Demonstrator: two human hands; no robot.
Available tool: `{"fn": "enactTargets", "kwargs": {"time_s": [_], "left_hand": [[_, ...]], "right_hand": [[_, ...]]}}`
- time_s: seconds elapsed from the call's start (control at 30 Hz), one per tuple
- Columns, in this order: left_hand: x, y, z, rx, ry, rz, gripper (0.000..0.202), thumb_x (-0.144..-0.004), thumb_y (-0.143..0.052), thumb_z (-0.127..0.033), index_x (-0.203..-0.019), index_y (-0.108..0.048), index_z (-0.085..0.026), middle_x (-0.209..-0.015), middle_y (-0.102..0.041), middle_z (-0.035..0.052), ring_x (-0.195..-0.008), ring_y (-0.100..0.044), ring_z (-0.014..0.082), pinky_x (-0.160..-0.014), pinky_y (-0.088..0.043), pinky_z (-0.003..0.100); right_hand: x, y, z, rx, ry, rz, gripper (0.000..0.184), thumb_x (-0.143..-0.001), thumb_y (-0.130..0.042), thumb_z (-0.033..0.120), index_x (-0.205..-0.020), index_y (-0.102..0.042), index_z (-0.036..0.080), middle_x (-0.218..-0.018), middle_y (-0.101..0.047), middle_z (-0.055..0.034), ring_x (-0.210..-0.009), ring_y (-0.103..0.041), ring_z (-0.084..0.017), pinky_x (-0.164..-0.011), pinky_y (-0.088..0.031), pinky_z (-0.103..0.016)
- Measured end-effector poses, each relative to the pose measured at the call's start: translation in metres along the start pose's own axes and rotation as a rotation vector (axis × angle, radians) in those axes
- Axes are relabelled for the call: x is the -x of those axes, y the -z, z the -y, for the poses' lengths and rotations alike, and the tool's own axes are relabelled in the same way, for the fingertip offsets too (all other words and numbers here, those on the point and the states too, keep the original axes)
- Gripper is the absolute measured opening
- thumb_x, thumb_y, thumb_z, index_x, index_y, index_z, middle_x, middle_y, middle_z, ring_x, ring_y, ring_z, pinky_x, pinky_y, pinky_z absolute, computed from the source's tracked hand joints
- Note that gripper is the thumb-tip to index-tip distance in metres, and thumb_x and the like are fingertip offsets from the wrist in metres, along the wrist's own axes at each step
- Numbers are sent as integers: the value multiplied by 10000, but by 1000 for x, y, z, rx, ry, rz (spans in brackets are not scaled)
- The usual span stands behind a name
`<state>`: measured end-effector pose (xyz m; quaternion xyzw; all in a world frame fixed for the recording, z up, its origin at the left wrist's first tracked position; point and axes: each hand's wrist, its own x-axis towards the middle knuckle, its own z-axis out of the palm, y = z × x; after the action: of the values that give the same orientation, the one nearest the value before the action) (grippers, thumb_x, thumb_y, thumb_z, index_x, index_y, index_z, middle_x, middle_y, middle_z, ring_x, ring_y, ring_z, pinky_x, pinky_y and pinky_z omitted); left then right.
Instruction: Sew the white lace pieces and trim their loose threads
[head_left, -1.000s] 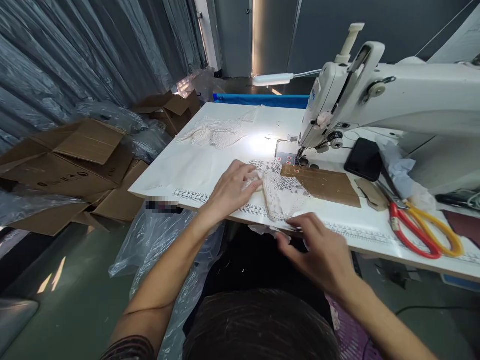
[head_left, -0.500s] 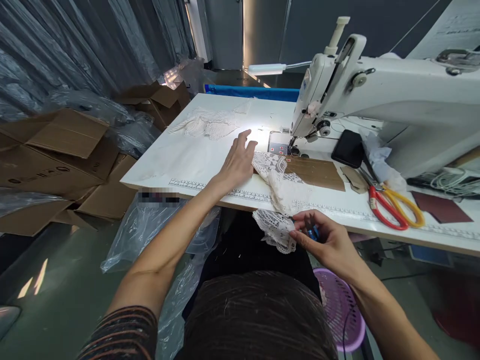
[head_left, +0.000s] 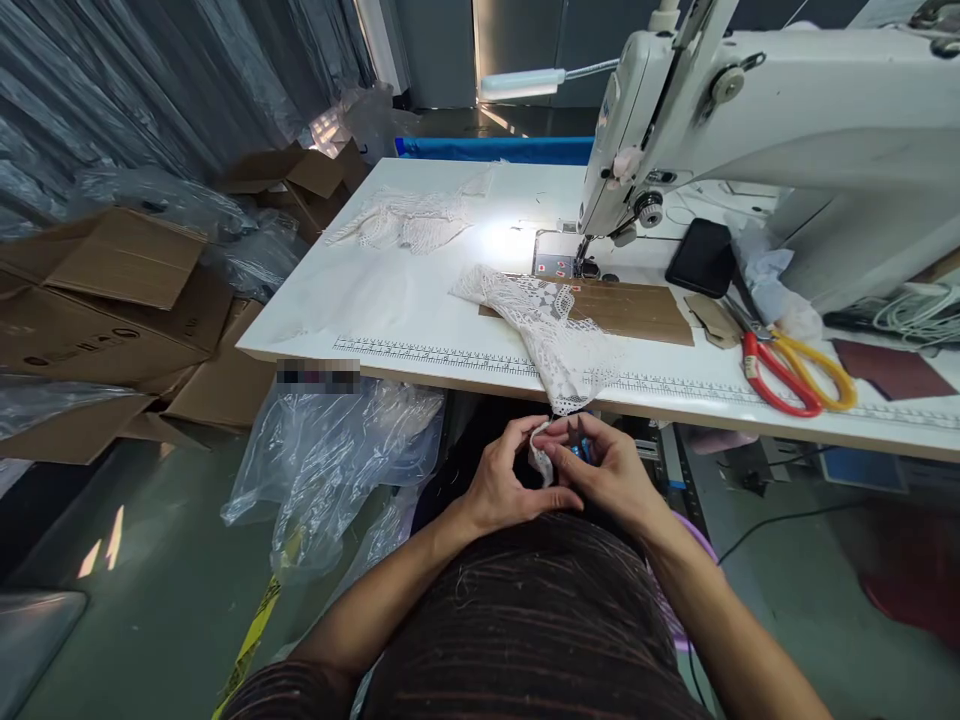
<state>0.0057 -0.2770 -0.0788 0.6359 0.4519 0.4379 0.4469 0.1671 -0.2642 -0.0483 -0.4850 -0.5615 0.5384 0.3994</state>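
Close to my lap, just off the table's front edge, my left hand (head_left: 504,482) pinches the edge of a small white lace strip (head_left: 541,466). My right hand (head_left: 611,475) meets it there, its fingertips on the same lace. Tucked within the right hand are small thread snips (head_left: 579,450) with dark blades and a blue body, partly hidden by the fingers. Above both hands, a larger white lace piece (head_left: 551,345) lies across the table edge and over a brown card strip (head_left: 637,312). Whether it joins the held strip I cannot tell.
A white sewing machine (head_left: 630,130) stands behind, its needle area lit. Red-and-yellow scissors (head_left: 787,372) and a black phone (head_left: 701,257) lie right. More lace (head_left: 412,220) rests back left on the table (head_left: 330,300). Cardboard boxes (head_left: 112,290) and plastic bags (head_left: 322,460) stand left.
My left hand has come back from the tabletop to the lace at my lap. My right hand has moved slightly left with the snips. The view has shifted a little.
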Motion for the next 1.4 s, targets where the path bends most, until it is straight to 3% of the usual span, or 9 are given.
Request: {"fn": "enactTargets", "kwargs": {"time_s": [0.13, 0.3, 0.43, 0.57, 0.73, 0.9, 1.07, 1.4], "left_hand": [[-8, 1, -1, 306, 265, 38, 552, -746, -776, -481, -1174, -619, -171, -1060, -715, 103, -903, -682, 219, -813, -541, 323], [-16, 22, -7, 482, 396, 89, 432, -719, -795, -425, -1038, -688, -154, -899, -716, 58, -737, -643, 159, -692, -516, 265], [-20, 30, -16, 397, 413, 113, 376, -707, -799, -409, -945, -703, -134, -772, -659, 25, -621, -544, 102, -569, -424, 205], [-24, 28, -24, 304, 415, 125, 354, -731, -780, -444, -837, -695, -117, -643, -572, -18, -552, -446, 66, -509, -343, 184], [-26, 28, -27, 331, 408, 128, 341, -761, -751, -446, -840, -704, -118, -699, -613, -1, -603, -483, 82, -549, -378, 195], [-25, 29, -23, 353, 409, 98, 320, -756, -757, -429, -811, -692, -120, -689, -604, -9, -597, -479, 79, -551, -371, 195], [-25, 27, -21, 402, 404, 67, 324, -748, -762, -424, -838, -692, -121, -725, -625, 4, -615, -515, 83, -569, -395, 195], [-23, 32, -23, 348, 431, 85, 307, -749, -738, -420, -764, -642, -129, -616, -544, -30, -517, -435, 64, -486, -321, 192]], "right_hand": [[7, 7, 6, 84, 65, 44, 229, -927, -564, 348, -1086, -645, 204, -896, -689, -49, -794, -627, -168, -728, -529, -311], [16, 16, 5, 324, 268, -78, 305, -993, -440, 316, -1215, -609, 195, -915, -683, -66, -704, -619, -152, -696, -523, -303], [20, 8, -4, 463, 304, -108, 304, -993, -423, 316, -1178, -619, 174, -791, -651, -40, -651, -593, -153, -636, -475, -280], [20, 3, -12, 489, 167, -99, 411, -1027, -324, 402, -951, -662, 180, -684, -600, -18, -622, -572, -158, -615, -418, -277], [9, 0, -17, 484, 66, -117, 467, -1015, -327, 474, -679, -518, 212, -584, -529, 4, -535, -498, -145, -559, -338, -275], [-2, -6, -18, 468, 103, -76, 425, -1004, -349, 481, -686, -462, 222, -562, -458, 32, -518, -401, -131, -545, -287, -271], [-5, -14, -22, 439, 109, -187, 403, -987, -382, 502, -731, -502, 215, -581, -456, 32, -537, -344, -130, -556, -280, -274], [2, -19, -21, 391, 99, -78, 424, -1010, -342, 485, -689, -430, 221, -567, -384, 49, -548, -336, -124, -540, -263, -268]]}}
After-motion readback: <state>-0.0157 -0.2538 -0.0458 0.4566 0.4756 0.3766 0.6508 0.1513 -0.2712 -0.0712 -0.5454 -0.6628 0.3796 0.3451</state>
